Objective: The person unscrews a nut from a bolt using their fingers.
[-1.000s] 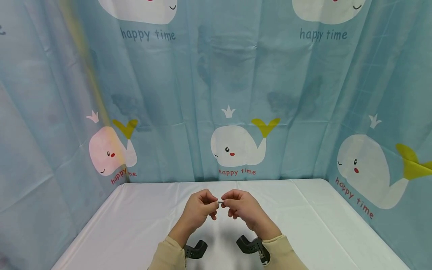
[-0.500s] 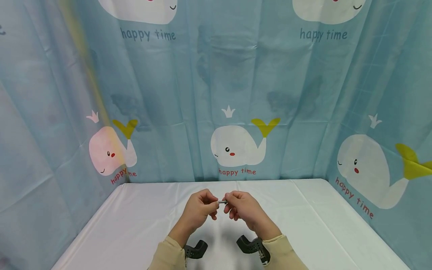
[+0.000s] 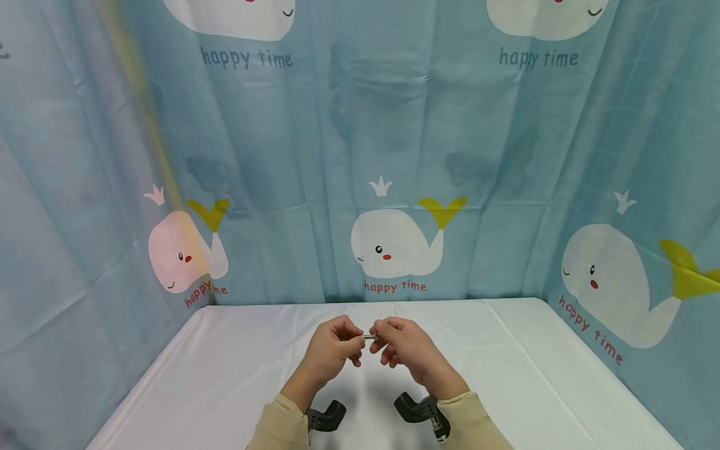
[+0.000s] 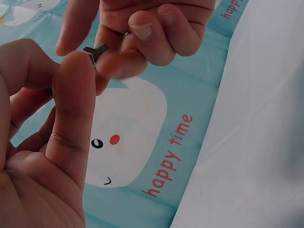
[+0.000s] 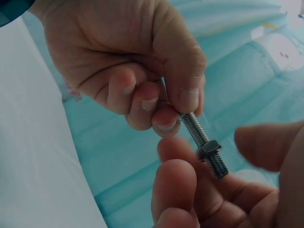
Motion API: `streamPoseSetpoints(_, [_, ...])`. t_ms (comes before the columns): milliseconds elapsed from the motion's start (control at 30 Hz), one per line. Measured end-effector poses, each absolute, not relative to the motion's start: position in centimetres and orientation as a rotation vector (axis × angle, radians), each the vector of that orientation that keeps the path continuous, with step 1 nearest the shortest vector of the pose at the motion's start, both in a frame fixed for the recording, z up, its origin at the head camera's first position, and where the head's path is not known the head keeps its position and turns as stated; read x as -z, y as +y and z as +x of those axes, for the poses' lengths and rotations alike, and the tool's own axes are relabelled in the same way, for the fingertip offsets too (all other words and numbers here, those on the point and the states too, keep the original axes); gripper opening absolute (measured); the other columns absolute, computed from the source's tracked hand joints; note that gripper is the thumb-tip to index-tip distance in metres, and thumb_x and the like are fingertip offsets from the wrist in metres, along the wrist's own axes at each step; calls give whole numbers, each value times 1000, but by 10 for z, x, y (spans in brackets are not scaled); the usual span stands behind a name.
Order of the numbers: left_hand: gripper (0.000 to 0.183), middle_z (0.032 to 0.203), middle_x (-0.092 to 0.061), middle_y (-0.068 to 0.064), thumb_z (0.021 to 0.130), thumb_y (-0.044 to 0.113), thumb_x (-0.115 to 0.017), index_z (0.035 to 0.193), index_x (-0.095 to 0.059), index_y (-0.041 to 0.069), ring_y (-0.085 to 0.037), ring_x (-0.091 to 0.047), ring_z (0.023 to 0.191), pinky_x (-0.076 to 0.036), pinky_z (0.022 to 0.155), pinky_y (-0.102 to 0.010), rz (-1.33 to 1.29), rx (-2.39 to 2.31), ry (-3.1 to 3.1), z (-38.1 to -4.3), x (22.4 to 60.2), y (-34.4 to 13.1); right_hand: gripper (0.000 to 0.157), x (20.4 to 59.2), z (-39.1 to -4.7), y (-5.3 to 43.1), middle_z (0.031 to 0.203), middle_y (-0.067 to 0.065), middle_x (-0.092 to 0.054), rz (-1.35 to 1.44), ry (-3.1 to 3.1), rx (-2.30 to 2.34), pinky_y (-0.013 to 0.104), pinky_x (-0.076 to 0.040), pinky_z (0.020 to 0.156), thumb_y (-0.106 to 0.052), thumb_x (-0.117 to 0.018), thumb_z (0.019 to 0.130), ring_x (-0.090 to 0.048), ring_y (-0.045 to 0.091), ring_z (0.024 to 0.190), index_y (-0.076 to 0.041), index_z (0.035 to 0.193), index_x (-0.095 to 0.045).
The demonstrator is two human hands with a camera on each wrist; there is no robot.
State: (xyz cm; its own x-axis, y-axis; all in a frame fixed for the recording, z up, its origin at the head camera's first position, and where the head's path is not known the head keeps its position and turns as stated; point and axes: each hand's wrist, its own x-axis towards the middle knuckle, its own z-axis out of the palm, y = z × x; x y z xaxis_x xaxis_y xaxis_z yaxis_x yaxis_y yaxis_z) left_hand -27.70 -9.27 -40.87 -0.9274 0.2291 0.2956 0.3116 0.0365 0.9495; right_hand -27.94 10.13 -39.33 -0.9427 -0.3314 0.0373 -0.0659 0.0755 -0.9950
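Observation:
My left hand (image 3: 332, 347) pinches a silver bolt (image 5: 194, 127) between thumb and index finger, close above the table's middle in the head view. Its threaded shaft points toward my right hand (image 3: 407, 347), and the other end is mostly hidden in the left fingers. A hex nut (image 5: 209, 149) sits on the thread a little short of the tip; the left wrist view shows the same nut (image 4: 90, 53) just past the left thumb. Around the nut the right fingers are loosely bent, with the right thumb (image 5: 261, 142) standing apart from it.
A white cloth-covered table (image 3: 225, 375) lies beneath both hands. Behind it and along both sides hangs a blue curtain (image 3: 270, 156) printed with whales. Black wrist-worn devices (image 3: 327, 416) sit below each hand, at the beige sleeves (image 3: 281, 425).
One second ago the right fingers closed over the bolt's end. They then loosened and drew rightward, baring more thread, and now have come slightly back left. The left hand has stayed still.

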Motion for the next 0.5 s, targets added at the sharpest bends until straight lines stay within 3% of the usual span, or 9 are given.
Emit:
streamPoseSetpoints(167, [12, 75, -62, -11, 88, -1, -67, 84, -64, 10, -24, -61, 61, -59, 58, -39, -582, 2066, -2211, -276, 408, -92, 32, 396, -280, 101, 73, 9, -65, -438, 2162, 1956, 25, -46, 51, -30, -55, 103, -57, 16, 57, -1, 101, -68])
streamPoseSetpoints(400, [4, 79, -62, -11, 88, 1, -68, 89, -64, 3, -23, -60, 63, -59, 59, -39, -585, 2075, -2212, -276, 408, -93, 23, 392, -279, 102, 94, 14, -68, -433, 2115, 1999, 25, -47, 54, -15, -63, 96, -58, 17, 61, 1, 113, -66])
streamPoseSetpoints(500, [4, 79, -62, -12, 88, 0, -68, 90, -64, 1, -23, -60, 62, -59, 59, -38, -584, 2071, -2218, -276, 408, -93, 26, 390, -278, 101, 96, 13, -68, -425, 2100, 1993, 25, -47, 54, -18, -63, 96, -58, 18, 61, 0, 114, -66])
